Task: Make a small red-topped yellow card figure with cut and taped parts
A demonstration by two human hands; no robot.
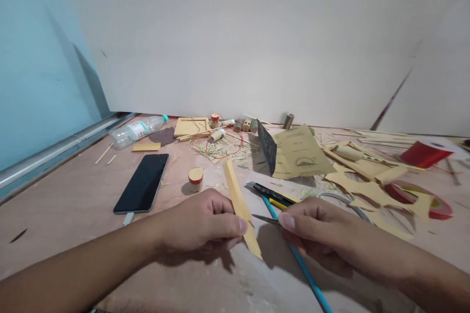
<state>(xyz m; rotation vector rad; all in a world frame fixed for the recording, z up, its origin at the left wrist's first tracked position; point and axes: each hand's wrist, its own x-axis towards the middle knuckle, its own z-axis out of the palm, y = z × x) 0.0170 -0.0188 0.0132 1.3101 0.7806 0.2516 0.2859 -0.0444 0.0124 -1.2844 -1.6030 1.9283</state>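
Left hand (200, 222) closed, thumb and fingers pinching a flat wooden strip (238, 200) near its lower half; the strip slants over the near middle of the table (73, 205), far end pointing away. Right hand (319, 227) just beside it, curled around a thin dark blade (265, 218) whose tip sits close to the strip, with a blue stick (308, 274) running under that hand. Utility knife (273, 192) lies just behind the hands, phone (142, 182) to the left, sandpaper sheet (301, 154) farther back.

The left hand (205, 222) pinches a flat pale wooden strip (238, 198), tilted upright over the plywood table (73, 205). The right hand (316, 227) grips a thin dark pointed blade (265, 218), its tip near the strip, above a long blue rod (304, 269).
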